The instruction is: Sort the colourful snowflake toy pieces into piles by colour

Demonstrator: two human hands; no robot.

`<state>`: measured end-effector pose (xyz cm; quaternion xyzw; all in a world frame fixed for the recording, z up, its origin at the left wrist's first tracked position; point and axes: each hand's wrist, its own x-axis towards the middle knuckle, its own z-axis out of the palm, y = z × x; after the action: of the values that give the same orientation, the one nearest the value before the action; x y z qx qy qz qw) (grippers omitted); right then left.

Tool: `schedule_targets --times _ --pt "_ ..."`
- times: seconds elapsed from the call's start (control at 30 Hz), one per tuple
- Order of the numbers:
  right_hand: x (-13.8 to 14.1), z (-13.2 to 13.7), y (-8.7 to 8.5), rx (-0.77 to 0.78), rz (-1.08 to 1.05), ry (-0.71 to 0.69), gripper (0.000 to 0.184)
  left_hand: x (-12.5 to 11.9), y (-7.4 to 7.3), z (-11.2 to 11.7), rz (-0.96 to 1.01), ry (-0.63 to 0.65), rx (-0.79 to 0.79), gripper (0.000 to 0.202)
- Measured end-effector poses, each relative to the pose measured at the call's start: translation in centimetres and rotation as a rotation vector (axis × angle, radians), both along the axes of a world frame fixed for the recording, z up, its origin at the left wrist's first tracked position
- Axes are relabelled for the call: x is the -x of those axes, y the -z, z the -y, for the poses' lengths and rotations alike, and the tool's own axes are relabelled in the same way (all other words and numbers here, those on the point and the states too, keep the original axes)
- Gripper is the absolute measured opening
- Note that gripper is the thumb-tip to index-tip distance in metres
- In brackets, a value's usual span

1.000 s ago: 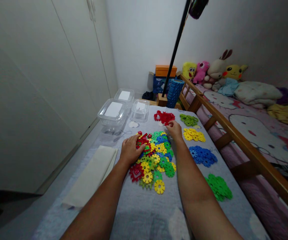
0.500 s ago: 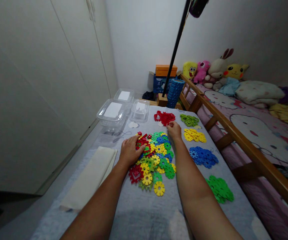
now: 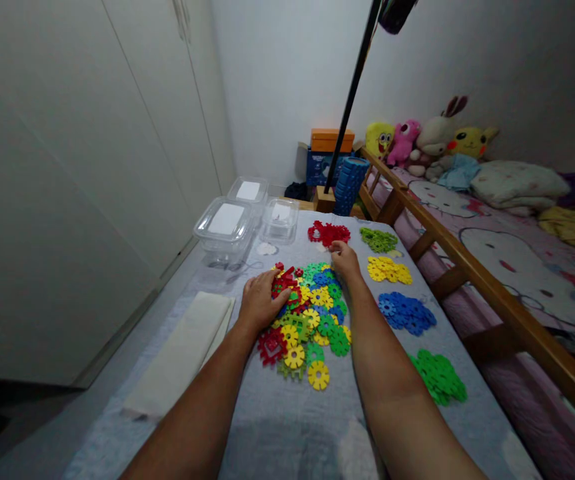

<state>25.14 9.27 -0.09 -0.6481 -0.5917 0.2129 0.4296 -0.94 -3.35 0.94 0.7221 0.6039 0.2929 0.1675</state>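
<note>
A mixed pile of plastic snowflake-shaped building pieces [image 3: 312,320] in red, yellow, green and blue lies in the middle of the cloth-covered table. My left hand [image 3: 260,300] rests on the pile's left side, open, its thumb stretched over red pieces. Just short of the red heap [image 3: 330,233] at the far end is my right hand [image 3: 344,259], fingers curled together; whatever may be between them is hidden. Sorted heaps run down the right side: light-green pieces [image 3: 378,240], yellow pieces [image 3: 390,270], blue pieces [image 3: 407,313] and green pieces [image 3: 440,378].
Clear lidded plastic boxes [image 3: 224,223] stand at the table's back left. A folded cream cloth [image 3: 182,357] lies left of my left arm. Along the right runs a wooden bed rail [image 3: 430,233]. Behind the table rises a black lamp pole [image 3: 352,97] beside a blue foam roller [image 3: 350,187].
My right hand has drawn slightly left and away from the red heap. The left hand has stayed on the mixed pile, and the heaps look the same.
</note>
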Motion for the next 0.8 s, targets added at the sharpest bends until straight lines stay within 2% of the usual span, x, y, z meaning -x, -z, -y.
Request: schedule_targets --times 0.13,0.23,0.3,0.37,0.5,0.6,0.73,0.8 --pt "0.2 0.3 -1.3 -0.003 0.038 -0.084 0.028 0.0 -0.1 0.0 0.003 0.004 0.001 0.052" --pt "0.9 0.9 -2.8 0.082 0.069 -0.347 0.016 0.0 0.0 0.0 0.009 0.001 -0.002 0.053" --pt "1.7 1.3 -3.7 0.164 0.134 -0.529 0.016 0.1 0.0 -0.1 0.024 -0.001 -0.004 0.053" --pt "2.8 1.8 -4.4 0.207 0.230 -0.619 0.020 0.2 0.1 -0.2 0.047 0.000 -0.008 0.053" --pt "5.1 2.4 -4.5 0.192 0.391 -0.634 0.032 0.2 0.0 -0.3 0.094 0.001 -0.011 0.049" --pt "6.2 2.8 -4.1 0.172 0.445 -0.636 0.027 0.2 -0.1 -0.3 0.105 -0.001 -0.009 0.047" --pt "6.2 2.8 -3.7 0.163 0.379 -0.623 0.016 0.3 0.0 -0.4 0.099 0.004 -0.017 0.048" --pt "5.4 2.4 -3.7 0.121 0.296 -0.553 0.014 0.3 0.2 -0.4 0.094 0.007 -0.020 0.050"
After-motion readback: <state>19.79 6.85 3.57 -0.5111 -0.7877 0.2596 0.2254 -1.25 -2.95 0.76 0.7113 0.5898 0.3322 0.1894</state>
